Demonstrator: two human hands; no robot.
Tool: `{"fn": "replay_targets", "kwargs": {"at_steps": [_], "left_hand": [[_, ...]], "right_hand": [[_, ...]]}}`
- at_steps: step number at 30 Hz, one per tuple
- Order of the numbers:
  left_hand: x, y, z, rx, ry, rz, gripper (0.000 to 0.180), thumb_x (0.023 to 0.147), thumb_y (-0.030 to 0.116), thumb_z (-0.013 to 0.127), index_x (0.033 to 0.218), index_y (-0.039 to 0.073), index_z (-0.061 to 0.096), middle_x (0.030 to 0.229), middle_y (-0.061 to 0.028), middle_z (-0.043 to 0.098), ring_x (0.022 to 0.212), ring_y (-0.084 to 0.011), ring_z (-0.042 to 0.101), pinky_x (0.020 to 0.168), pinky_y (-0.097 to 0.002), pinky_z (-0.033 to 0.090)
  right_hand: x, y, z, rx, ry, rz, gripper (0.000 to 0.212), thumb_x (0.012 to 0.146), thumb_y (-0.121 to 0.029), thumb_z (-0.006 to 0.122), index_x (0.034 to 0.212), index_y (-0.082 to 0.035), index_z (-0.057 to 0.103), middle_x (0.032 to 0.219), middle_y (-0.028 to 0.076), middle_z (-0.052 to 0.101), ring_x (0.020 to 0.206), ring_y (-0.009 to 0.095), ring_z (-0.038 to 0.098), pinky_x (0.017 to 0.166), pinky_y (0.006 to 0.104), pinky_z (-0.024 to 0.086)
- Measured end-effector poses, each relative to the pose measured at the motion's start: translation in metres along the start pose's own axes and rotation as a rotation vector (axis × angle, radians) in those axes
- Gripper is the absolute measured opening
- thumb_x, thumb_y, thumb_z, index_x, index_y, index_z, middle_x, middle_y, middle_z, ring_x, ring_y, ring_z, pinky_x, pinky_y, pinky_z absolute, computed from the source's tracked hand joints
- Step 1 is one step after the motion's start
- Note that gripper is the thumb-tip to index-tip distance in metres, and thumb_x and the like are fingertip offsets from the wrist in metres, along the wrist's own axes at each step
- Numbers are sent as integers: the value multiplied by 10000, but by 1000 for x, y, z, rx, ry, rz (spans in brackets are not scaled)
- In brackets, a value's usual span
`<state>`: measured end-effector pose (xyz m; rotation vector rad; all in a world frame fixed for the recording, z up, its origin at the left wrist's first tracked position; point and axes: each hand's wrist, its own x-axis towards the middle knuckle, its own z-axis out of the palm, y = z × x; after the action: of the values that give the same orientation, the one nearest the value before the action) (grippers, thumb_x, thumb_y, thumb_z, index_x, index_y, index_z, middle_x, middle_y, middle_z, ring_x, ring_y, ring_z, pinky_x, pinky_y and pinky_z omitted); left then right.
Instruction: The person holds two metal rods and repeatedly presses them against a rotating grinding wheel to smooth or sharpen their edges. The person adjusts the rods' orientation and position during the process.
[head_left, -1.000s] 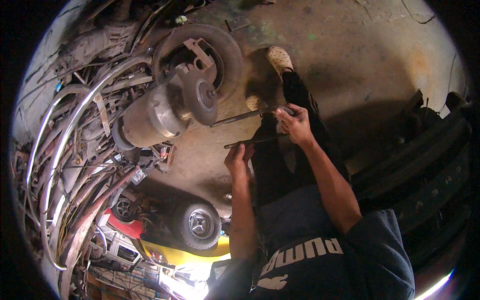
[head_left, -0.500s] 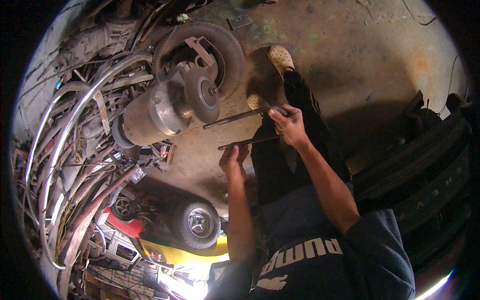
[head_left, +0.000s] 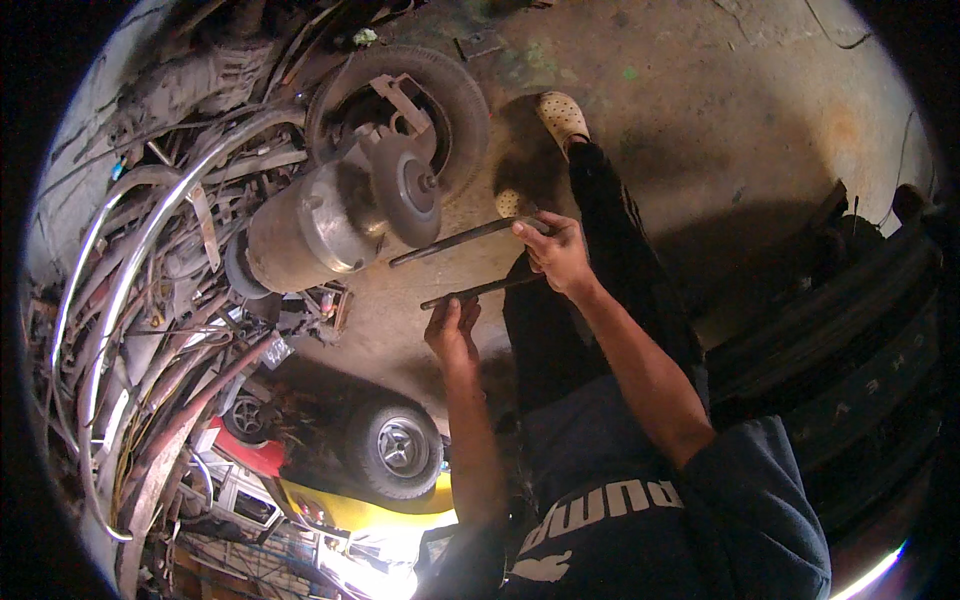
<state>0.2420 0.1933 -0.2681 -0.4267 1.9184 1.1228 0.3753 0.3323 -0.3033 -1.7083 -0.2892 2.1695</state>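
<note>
My right hand (head_left: 557,252) is closed around the right end of a dark metal bar piece with two long, roughly parallel arms. Its upper arm, a dark rod (head_left: 450,243), points left to just below the grinding wheel (head_left: 408,192) of a bench grinder (head_left: 300,232), without visibly touching it. The lower dark rod (head_left: 475,293) runs beneath, its left end pinched by the fingers of my left hand (head_left: 455,335). Whether the two rods join is hidden by my right hand. Both forearms reach up from the lower edge.
Behind the grinder lies a tyre (head_left: 470,130). Scrap pipes and a curved chrome tube (head_left: 150,235) crowd the left side. Lower left is a wheel (head_left: 400,450) by yellow bodywork. Dark panels (head_left: 830,370) stand at right. My feet in light clogs (head_left: 562,115) rest on the concrete floor.
Both hands have shifted slightly left with the rods, bringing the upper rod's tip further under the grinding wheel. Both hands keep their hold.
</note>
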Motion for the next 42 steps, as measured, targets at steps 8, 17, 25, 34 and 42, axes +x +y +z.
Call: {"fn": "replay_targets", "kwargs": {"at_steps": [8, 17, 25, 34, 42], "left_hand": [[3, 0, -4, 39, -20, -4, 222, 792, 86, 590, 950, -54, 522, 873, -138, 584, 755, -252, 618, 688, -358, 526], [-3, -11, 12, 68, -66, -41, 241, 792, 101, 592, 971, -49, 532, 890, -135, 593, 764, -241, 616, 690, -340, 524], [-7, -16, 27, 32, -91, -70, 288, 784, 73, 594, 1013, -81, 510, 910, -156, 580, 759, -269, 621, 681, -337, 533], [-7, -12, 18, 16, -35, -59, 261, 781, 76, 602, 980, -74, 525, 891, -151, 590, 732, -265, 623, 664, -339, 531], [0, -4, 3, -3, 5, 17, 216, 785, 75, 600, 942, -59, 537, 877, -143, 595, 736, -251, 621, 669, -345, 528]], "right_hand": [[2, 11, -1, 94, 47, 36, 199, 779, -172, 655, 696, -63, 510, 477, -67, 338, 355, 32, 283, 337, 213, 210], [2, 3, -27, 102, 40, 37, 261, 763, -202, 675, 843, -2, 527, 507, -59, 376, 375, 34, 313, 345, 212, 244], [1, -4, -40, 113, 50, -22, 320, 745, -234, 691, 858, 35, 559, 553, -17, 460, 392, 43, 350, 338, 216, 285], [1, -5, -21, 59, 104, 34, 215, 773, -215, 666, 753, -41, 541, 522, -53, 391, 390, 22, 314, 353, 207, 251], [9, 8, -5, 70, 24, 44, 235, 765, -228, 674, 764, -39, 534, 520, -57, 385, 369, 28, 295, 346, 204, 245]]}}
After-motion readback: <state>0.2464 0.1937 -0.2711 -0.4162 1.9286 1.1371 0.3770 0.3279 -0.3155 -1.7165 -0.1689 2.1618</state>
